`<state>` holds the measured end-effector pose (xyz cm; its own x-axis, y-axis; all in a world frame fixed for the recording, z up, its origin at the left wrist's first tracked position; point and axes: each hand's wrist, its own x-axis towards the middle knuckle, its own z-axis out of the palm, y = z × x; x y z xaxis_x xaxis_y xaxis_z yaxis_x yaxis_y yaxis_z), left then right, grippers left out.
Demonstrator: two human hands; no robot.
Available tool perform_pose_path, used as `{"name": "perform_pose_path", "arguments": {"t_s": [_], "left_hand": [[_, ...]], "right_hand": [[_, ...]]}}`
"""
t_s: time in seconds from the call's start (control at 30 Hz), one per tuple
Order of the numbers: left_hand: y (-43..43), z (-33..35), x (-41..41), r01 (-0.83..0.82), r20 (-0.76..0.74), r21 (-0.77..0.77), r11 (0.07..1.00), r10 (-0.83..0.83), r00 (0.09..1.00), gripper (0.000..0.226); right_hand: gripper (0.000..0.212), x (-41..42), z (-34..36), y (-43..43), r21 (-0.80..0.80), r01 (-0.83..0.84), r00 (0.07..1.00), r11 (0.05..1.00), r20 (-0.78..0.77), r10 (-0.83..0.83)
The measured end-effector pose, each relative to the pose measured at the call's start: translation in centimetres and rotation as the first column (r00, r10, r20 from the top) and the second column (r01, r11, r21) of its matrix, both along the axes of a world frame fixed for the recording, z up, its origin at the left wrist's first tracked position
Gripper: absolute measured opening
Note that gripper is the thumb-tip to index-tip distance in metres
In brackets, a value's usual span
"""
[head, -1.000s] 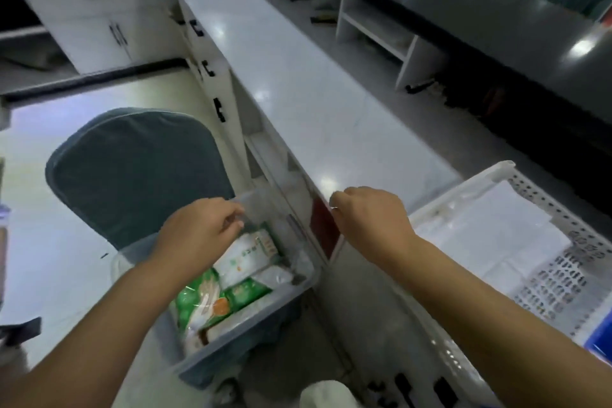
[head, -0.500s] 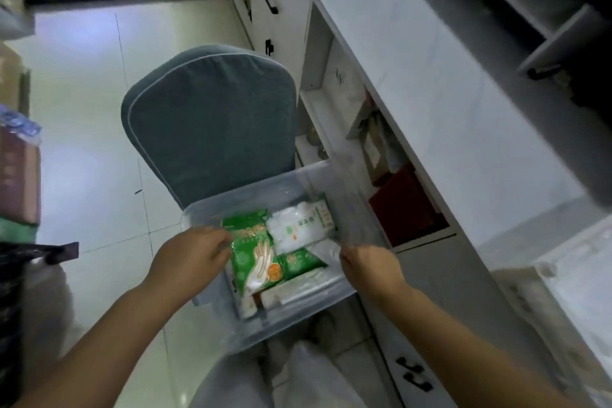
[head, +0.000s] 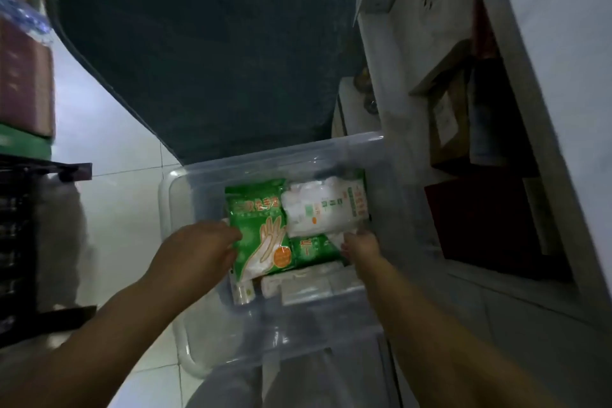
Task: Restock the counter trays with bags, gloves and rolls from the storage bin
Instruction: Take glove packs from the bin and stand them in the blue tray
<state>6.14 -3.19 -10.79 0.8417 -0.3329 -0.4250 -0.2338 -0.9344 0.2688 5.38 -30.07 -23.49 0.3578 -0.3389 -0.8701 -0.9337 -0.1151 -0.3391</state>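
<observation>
A clear plastic storage bin point(head: 185, 275) sits on the seat of a chair below me. Inside lie a green pack of gloves point(head: 261, 228) with a hand printed on it, a white pack of bags point(head: 324, 209) beside it, a smaller green pack point(head: 314, 247) and flat clear packs point(head: 308, 285) underneath. My left hand point(head: 195, 252) reaches into the bin and its fingers touch the left edge of the green glove pack. My right hand point(head: 361, 245) is inside the bin at the right, with its fingertips against the white pack and the small green pack.
The chair's dark teal backrest point(head: 205, 43) rises behind the bin. To the right stands the white counter cabinet point(head: 530, 43) with open shelves holding red and brown boxes point(head: 480, 222). Stacked goods point(head: 23, 86) and a black rack point(head: 20, 242) are at the left.
My head has tilted down, so the counter top and white tray have left view. My right hand came off the counter into the bin; both hands have reached the packs.
</observation>
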Motion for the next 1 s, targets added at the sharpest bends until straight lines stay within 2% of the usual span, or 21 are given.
{"name": "perform_pose_path", "arguments": {"t_s": [0.07,0.1,0.13,0.2,0.23,0.27,0.43,0.5,0.57,0.67,0.73,0.83,0.93,1.0], "left_hand": [[-0.6,-1.3,0.5,-0.003,-0.023,0.005,1.000,0.003,1.000,0.015],[-0.8,-1.8,0.6,-0.005,-0.032,0.007,1.000,0.005,0.999,0.017],[-1.1,-2.2,0.8,-0.011,-0.038,0.007,1.000,0.011,0.999,0.018],[-1.7,-2.8,1.0,-0.021,-0.043,0.008,1.000,0.021,0.999,0.018],[-2.0,-2.9,1.0,-0.028,-0.046,0.012,1.000,0.029,0.999,0.019],[-2.2,-3.0,1.1,-0.039,-0.051,0.013,0.999,0.040,0.998,0.019],[-3.2,-3.4,0.9,-0.030,-0.048,0.024,0.999,0.032,0.998,0.018],[-3.6,-3.3,1.0,0.000,-0.043,0.050,0.999,0.002,0.999,0.017],[-4.3,-3.0,1.1,0.071,-0.046,0.075,0.995,-0.067,0.997,0.021],[-5.4,-2.1,0.9,0.138,0.035,0.051,0.989,-0.140,0.989,0.034],[-6.1,-1.4,0.4,0.152,0.072,0.022,0.988,-0.153,0.986,0.052],[-6.7,0.2,-0.1,0.118,0.110,0.069,0.991,-0.126,0.986,0.076],[-5.4,2.3,0.2,0.030,0.161,0.091,0.995,-0.045,0.986,0.056],[-3.3,3.5,0.6,-0.074,0.181,0.046,0.996,0.065,0.981,0.036]], "right_hand": [[0.036,1.3,-1.8,0.2,0.066,0.197,0.980,0.978,-0.007,-0.197],[0.040,2.0,-2.4,0.4,0.096,0.335,0.942,0.937,-0.014,-0.336],[0.040,2.7,-2.8,0.7,0.136,0.487,0.873,0.863,-0.035,-0.487],[0.039,3.8,-3.2,1.2,0.238,0.720,0.685,0.652,-0.091,-0.723],[0.039,4.2,-3.2,1.3,0.279,0.773,0.615,0.570,-0.109,-0.781],[0.039,4.4,-3.2,1.3,0.299,0.791,0.586,0.534,-0.122,-0.801],[0.037,4.1,-1.9,1.5,0.342,0.814,0.541,0.470,-0.150,-0.828],[0.031,3.7,-0.3,2.0,0.379,0.790,0.553,0.482,-0.101,-0.827],[0.018,3.0,1.4,2.8,0.325,0.756,0.594,0.568,0.022,-0.804],[0.015,2.1,4.9,4.0,0.223,0.679,0.664,0.700,0.221,-0.714],[0.012,1.5,7.0,5.2,0.240,0.627,0.688,0.741,0.276,-0.671],[0.004,0.7,9.7,7.3,0.341,0.566,0.707,0.751,0.267,-0.655],[0.014,0.7,12.2,8.9,0.475,0.407,0.757,0.781,0.303,-0.579],[0.024,0.9,13.5,9.5,0.534,0.213,0.776,0.819,0.417,-0.473]]}}
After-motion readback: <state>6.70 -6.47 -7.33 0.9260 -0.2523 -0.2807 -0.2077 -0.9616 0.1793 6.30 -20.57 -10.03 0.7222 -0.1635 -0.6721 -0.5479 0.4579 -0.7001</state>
